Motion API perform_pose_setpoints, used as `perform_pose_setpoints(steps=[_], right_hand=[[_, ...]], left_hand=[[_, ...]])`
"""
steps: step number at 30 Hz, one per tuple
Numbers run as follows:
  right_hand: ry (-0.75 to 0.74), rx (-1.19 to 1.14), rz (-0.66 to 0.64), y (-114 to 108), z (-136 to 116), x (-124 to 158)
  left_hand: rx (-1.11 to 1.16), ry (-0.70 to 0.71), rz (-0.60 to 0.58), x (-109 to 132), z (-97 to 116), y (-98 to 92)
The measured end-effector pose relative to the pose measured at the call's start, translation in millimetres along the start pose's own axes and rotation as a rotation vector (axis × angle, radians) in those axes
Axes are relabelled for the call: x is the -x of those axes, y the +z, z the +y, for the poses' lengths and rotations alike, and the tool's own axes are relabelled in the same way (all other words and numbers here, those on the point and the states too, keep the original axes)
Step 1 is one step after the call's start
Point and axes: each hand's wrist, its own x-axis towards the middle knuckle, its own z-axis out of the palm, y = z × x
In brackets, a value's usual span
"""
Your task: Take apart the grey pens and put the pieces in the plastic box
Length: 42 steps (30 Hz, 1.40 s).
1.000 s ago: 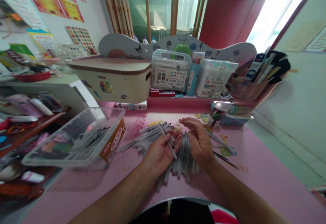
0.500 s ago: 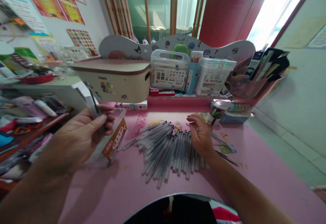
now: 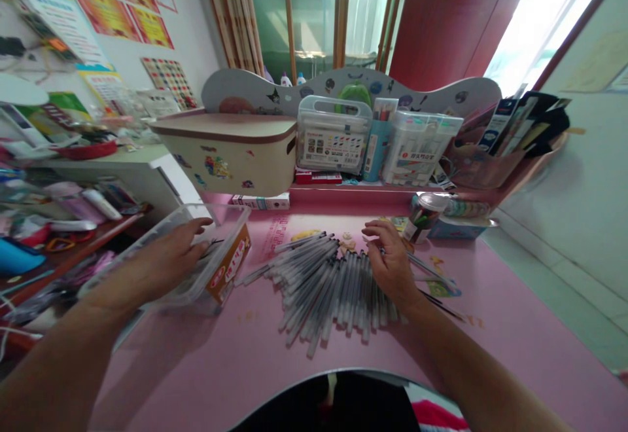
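Observation:
A heap of grey-white pens lies fanned out on the pink desk in front of me. My right hand rests palm-down on the right side of the heap, fingers curled over the pens. My left hand reaches into the clear plastic bin at the left, fingers stretched out over pens lying inside it. I see nothing held in that hand.
A beige lidded box, two clear marker cases and a blue pen cup stand on the raised shelf behind. A small jar stands right of the heap. Cluttered shelves fill the left side.
My left hand carried a pen from the heap over to the bin, lowered into it and let the pen go. My right hand settled onto the heap.

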Motion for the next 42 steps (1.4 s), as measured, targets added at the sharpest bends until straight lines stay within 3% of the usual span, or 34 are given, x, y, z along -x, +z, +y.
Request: perform_pose_setpoints(steps=[3, 5, 8, 14, 21, 29, 31, 33, 36, 42], right_hand=[[-0.005, 0.003, 0.004, -1, -1, 0], [-0.008, 0.007, 0.007, -1, -1, -1], [-0.011, 0.013, 0.009, -1, 0, -1], [-0.011, 0.022, 0.027, -3, 1, -3], [-0.007, 0.028, 0.018, -3, 3, -3], [0.003, 0.016, 0.006, -3, 4, -2], [0.008, 0.017, -0.002, -3, 3, -2], [0.006, 0.019, -0.013, -2, 3, -2], [-0.002, 0.017, -0.024, -1, 3, -2], [0.001, 0.006, -0.028, -2, 3, -2]], left_hand=[[-0.213, 0.113, 0.035, 9, 36, 2.0], [-0.216, 0.179, 0.062, 19, 63, 9.5], [-0.153, 0.22, -0.024, 35, 85, 32.7], [-0.188, 0.196, -0.345, 55, 78, 82.5], [-0.3, 0.126, -0.582, 74, 94, 92.0], [-0.322, 0.18, -0.592, 107, 104, 102.6], [-0.308, 0.294, -0.545, 114, 106, 108.1], [-0.259, 0.499, -0.512, 119, 106, 116.2], [-0.184, 0.753, -0.549, 121, 101, 130.4], [-0.028, 0.794, -0.591, 108, 74, 140.3]])
